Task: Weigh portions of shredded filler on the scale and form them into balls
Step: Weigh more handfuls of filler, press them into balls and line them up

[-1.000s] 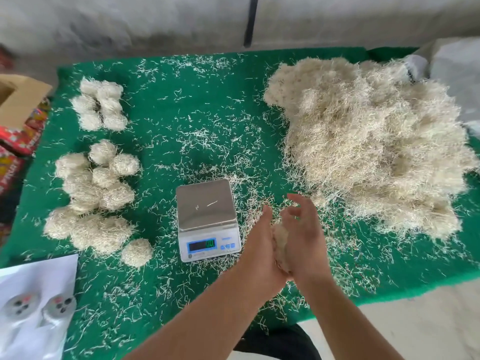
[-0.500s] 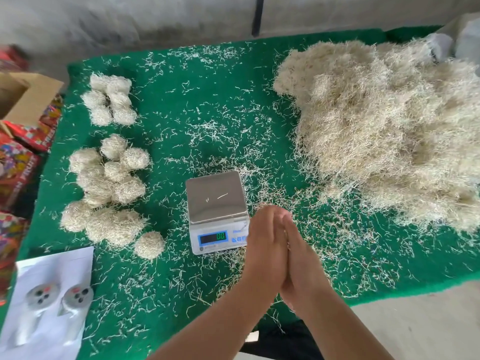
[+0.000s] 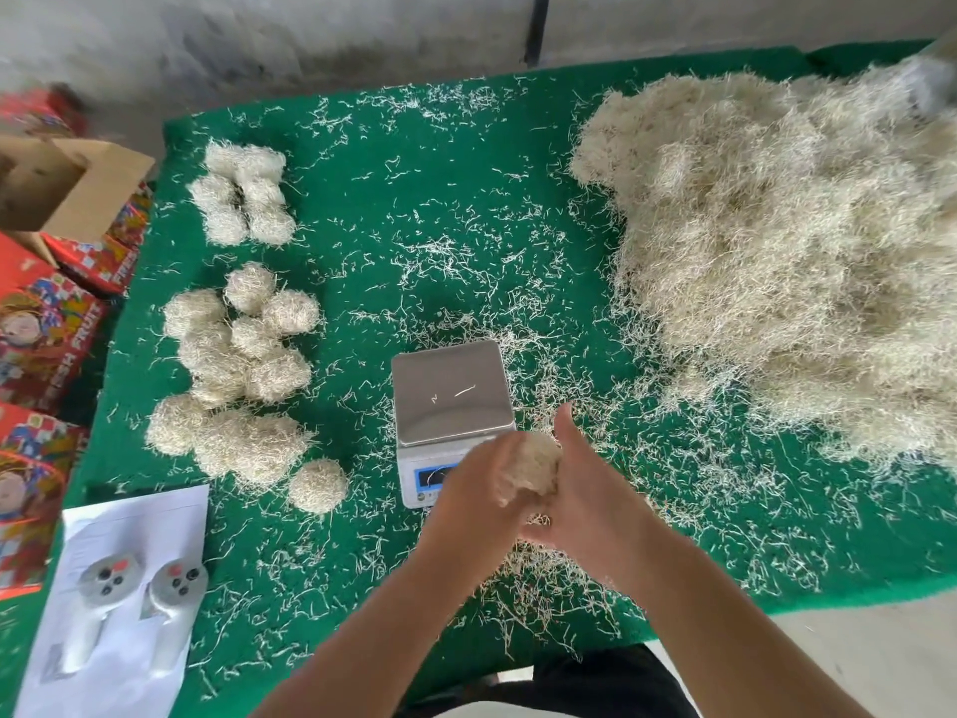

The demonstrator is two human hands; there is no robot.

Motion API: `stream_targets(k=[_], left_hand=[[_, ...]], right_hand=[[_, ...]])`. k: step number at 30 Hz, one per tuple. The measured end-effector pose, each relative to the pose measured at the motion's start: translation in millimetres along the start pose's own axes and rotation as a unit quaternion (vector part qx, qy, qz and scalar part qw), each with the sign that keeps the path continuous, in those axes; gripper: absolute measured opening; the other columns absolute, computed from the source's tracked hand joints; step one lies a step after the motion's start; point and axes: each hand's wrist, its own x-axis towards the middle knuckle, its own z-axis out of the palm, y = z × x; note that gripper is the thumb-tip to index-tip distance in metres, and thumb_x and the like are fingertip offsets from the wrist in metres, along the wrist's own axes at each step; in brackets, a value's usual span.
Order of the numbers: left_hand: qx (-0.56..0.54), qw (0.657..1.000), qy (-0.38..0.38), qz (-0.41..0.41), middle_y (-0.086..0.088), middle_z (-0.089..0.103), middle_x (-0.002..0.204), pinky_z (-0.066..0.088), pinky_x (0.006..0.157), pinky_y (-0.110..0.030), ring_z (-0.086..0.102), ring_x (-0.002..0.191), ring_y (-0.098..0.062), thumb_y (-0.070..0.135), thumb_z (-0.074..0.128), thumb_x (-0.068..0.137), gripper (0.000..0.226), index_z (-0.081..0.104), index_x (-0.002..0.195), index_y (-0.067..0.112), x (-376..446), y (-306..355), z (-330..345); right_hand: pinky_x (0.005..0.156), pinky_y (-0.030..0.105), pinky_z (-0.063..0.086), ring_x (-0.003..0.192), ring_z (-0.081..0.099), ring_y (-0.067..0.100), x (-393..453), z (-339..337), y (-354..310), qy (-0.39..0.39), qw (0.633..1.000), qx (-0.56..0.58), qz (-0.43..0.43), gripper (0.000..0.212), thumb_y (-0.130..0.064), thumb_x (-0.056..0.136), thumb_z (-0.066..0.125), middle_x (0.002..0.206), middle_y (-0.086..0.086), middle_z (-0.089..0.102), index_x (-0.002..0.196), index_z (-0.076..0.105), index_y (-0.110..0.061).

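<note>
A: Hands?
B: Together, cupped round a wad of filler: left hand on one side, right hand on the other, right thumb up.
A: Scale?
B: Just beyond the hands, display partly hidden by the left, two stray shreds on the pan.
A: Rest of the filler?
B: Finished balls well left of the left hand; big loose heap far right, beyond the right hand.

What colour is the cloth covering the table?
Green cloth, flecked with pale shreds; head view.
</note>
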Motion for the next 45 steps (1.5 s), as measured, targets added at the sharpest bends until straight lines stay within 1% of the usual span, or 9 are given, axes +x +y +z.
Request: stream_targets(k=[2,5,9,14,19,25,34,38,45], left_hand=[[0.001,0.999,0.029,-0.016,0.035,0.062,0.106,0.062,0.09,-0.029,0.058,0.097,0.021,0.026,0.074,0.092,0.056,0.052,0.14,0.043,21,-14,-17],[-0.002,0.995,0.089,-0.037,0.006,0.071,0.121,0.066,0.07,-0.031,0.071,0.088,-0.005,0.018,0.071,0.095,0.057,0.05,0.145,0.035,57,-35,-40],[0.013,0.996,0.083,-0.031,-0.008,0.059,0.14,0.048,0.102,-0.036,0.058,0.115,-0.015,0.015,0.077,0.091,0.07,0.044,0.151,0.028,106,-51,-55],[0.088,0.994,0.049,-0.045,-0.006,0.052,0.15,0.033,0.119,-0.042,0.047,0.138,-0.022,0.015,0.079,0.088,0.075,0.046,0.155,0.024,119,-68,-70],[0.073,0.982,0.162,-0.07,0.001,0.063,0.14,0.04,0.111,-0.039,0.057,0.128,-0.015,0.017,0.071,0.096,0.045,0.062,0.139,0.025,72,-92,-86],[0.058,0.977,0.168,-0.116,0.001,0.07,0.128,0.051,0.098,-0.037,0.061,0.102,-0.008,0.016,0.067,0.099,0.031,0.07,0.129,0.021,31,-112,-87],[0.039,0.981,0.135,-0.13,0.003,0.072,0.121,0.056,0.081,-0.037,0.062,0.068,-0.008,0.014,0.064,0.101,0.027,0.07,0.126,0.02,7,-120,-65],[0.035,0.983,0.116,-0.14,0.002,0.071,0.121,0.055,0.088,-0.036,0.066,0.097,-0.012,0.015,0.062,0.101,0.028,0.069,0.127,0.022,2,-126,-55],[0.046,0.984,0.104,-0.135,0.006,0.071,0.123,0.051,0.093,-0.032,0.062,0.107,-0.005,0.015,0.063,0.1,0.029,0.069,0.127,0.022,9,-130,-47]], right_hand=[[0.1,0.057,0.056,0.115,0.073,0.027,5,1,4,0.002,0.999,0.044,0.017,0.084,-0.089,0.076,0.058,0.129,0.01,0.072,0.14,0.056,-0.034],[0.108,0.057,0.052,0.115,0.072,0.023,2,-16,19,0.056,0.998,-0.006,0.003,0.084,-0.085,0.081,0.056,0.136,0.003,0.067,0.149,0.048,-0.036],[0.093,0.045,0.058,0.11,0.075,0.021,-5,-47,49,0.083,0.996,-0.036,0.029,0.07,-0.07,0.09,0.052,0.121,0.004,0.077,0.14,0.058,-0.022],[0.099,0.049,0.055,0.11,0.075,0.023,-13,-71,64,0.101,0.993,-0.048,0.044,0.059,-0.057,0.095,0.051,0.119,0.005,0.078,0.136,0.062,-0.017],[0.103,0.049,0.053,0.109,0.075,0.029,-14,-73,50,0.144,0.988,-0.048,0.036,0.047,-0.045,0.102,0.051,0.116,0.009,0.078,0.129,0.066,-0.009],[0.111,0.054,0.047,0.119,0.067,0.035,-2,-57,27,0.161,0.984,-0.077,0.026,0.037,-0.024,0.11,0.048,0.13,0.018,0.07,0.137,0.06,-0.002],[0.09,0.041,0.056,0.11,0.07,0.025,2,-49,23,0.151,0.986,-0.073,0.012,0.035,-0.026,0.112,0.046,0.126,0.011,0.073,0.136,0.061,-0.006],[0.109,0.049,0.049,0.123,0.065,0.033,-8,-48,27,0.146,0.983,-0.109,0.012,0.034,-0.014,0.112,0.042,0.136,0.018,0.067,0.14,0.056,-0.001],[0.104,0.05,0.053,0.116,0.069,0.031,-6,-62,42,0.182,0.979,-0.087,0.032,0.031,-0.017,0.111,0.047,0.129,0.016,0.071,0.135,0.061,-0.004]])
